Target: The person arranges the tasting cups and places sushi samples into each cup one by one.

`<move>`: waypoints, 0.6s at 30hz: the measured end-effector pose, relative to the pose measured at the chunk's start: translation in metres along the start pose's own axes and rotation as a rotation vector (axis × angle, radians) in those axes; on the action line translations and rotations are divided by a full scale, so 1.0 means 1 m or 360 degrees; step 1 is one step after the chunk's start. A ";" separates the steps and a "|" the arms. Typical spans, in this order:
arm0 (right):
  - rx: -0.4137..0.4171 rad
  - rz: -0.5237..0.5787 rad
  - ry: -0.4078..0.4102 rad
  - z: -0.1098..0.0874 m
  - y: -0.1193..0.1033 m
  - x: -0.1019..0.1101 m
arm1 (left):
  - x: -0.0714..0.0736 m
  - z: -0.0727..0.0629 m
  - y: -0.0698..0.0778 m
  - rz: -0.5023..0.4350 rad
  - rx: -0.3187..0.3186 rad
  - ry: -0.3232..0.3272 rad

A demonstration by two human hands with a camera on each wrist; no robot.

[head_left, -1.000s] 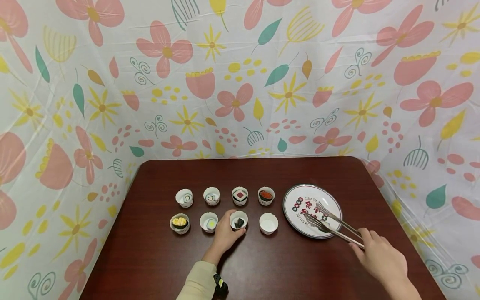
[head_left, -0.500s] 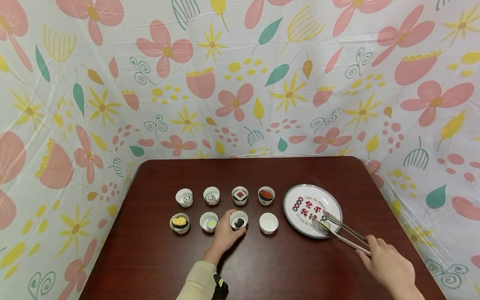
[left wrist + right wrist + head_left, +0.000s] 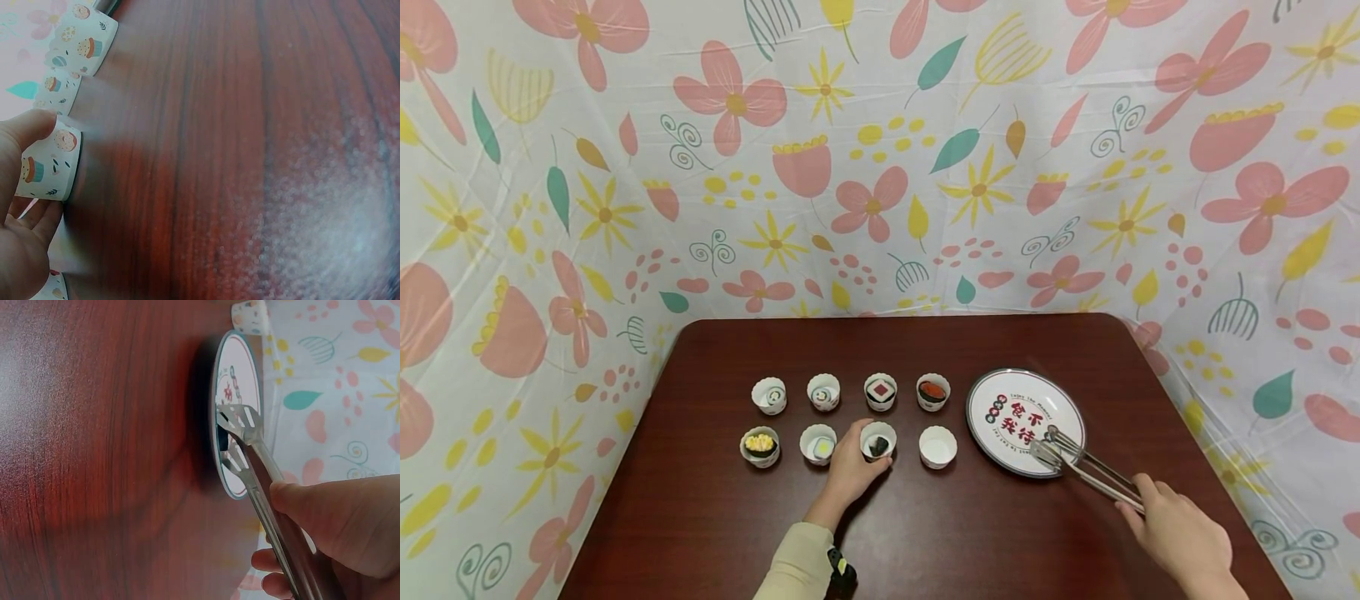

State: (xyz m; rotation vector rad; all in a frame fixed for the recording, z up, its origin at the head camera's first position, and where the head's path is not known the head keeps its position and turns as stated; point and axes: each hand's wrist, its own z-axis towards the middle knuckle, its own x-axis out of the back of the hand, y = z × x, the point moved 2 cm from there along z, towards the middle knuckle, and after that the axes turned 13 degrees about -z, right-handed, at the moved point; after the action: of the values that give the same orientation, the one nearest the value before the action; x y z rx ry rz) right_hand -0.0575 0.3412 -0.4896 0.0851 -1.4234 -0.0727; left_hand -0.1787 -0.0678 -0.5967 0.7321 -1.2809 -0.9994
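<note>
In the head view my left hand [image 3: 852,468] grips a white paper cup [image 3: 877,430] in the front row, with a small black-wrapped sushi piece [image 3: 877,447] inside it. Thumb and fingers hold the cup's printed wall [image 3: 51,164] in the left wrist view. My right hand [image 3: 1180,529] holds metal serving tongs [image 3: 1101,483]. Their slotted heads stand over the right front part of a round white plate [image 3: 1000,392] with red lettering. Between the heads, a dark piece [image 3: 223,439] shows at the plate in the right wrist view; its kind is mostly hidden.
More paper cups stand in two rows, holding sushi such as a yellow-topped piece [image 3: 761,445] and a red-topped one [image 3: 932,391]. One cup [image 3: 937,435] beside the plate shows only its white inside. Floral cloth [image 3: 880,167] hangs behind the brown table [image 3: 970,550].
My right hand has drawn the tongs right and slightly toward me, to the plate's right front, and their heads have come closer together. The left hand stays on its cup.
</note>
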 end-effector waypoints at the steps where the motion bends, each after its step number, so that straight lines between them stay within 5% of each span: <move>1: -0.0003 0.0001 -0.0025 0.000 0.000 0.000 | 0.000 0.000 0.000 0.0001 0.0002 -0.0002; 12: -0.0018 -0.0003 -0.0177 0.003 0.000 0.002 | -0.001 0.000 0.000 -0.0017 0.0007 -0.0009; 18: -0.0036 -0.0001 -0.0138 0.002 -0.001 0.002 | -0.001 0.000 0.000 -0.0009 -0.0010 -0.0017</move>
State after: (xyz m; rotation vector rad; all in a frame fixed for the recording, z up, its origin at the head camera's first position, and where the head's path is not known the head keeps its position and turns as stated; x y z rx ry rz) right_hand -0.0593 0.3404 -0.4876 0.0640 -1.5088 -0.0939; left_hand -0.1785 -0.0671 -0.5967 0.7267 -1.2851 -1.0130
